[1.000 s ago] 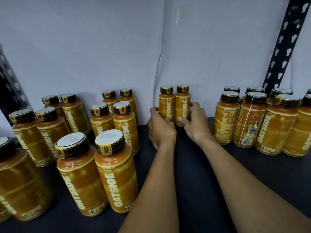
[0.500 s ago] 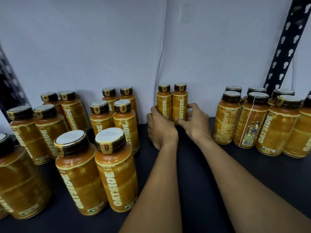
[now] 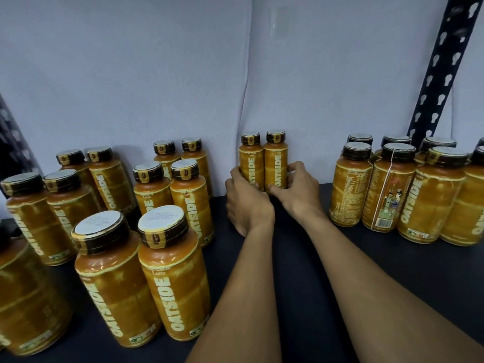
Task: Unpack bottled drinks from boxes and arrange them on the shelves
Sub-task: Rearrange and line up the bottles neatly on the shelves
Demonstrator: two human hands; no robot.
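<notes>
Two orange bottles (image 3: 263, 159) stand upright, side by side and touching, at the back edge of the dark shelf (image 3: 301, 258), against the white wall (image 3: 157, 74). The left hand (image 3: 247, 203) curls around the left bottle's side. The right hand (image 3: 296, 191) wraps the right bottle. More bottles stand in pairs toward the left edge (image 3: 141, 273), and another bunch toward the right edge (image 3: 408, 189).

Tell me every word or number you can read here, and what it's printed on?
"OATSIDE": runs up the side of the two bottles that the left hand and right hand hold, and of most bottles around them.
"Latte": small print above the brand on the front bottle; the line above it is too blurred.
Barcode and side panels on the right-group bottle: too small to read.
Cap tops: faint, unreadable.
</notes>
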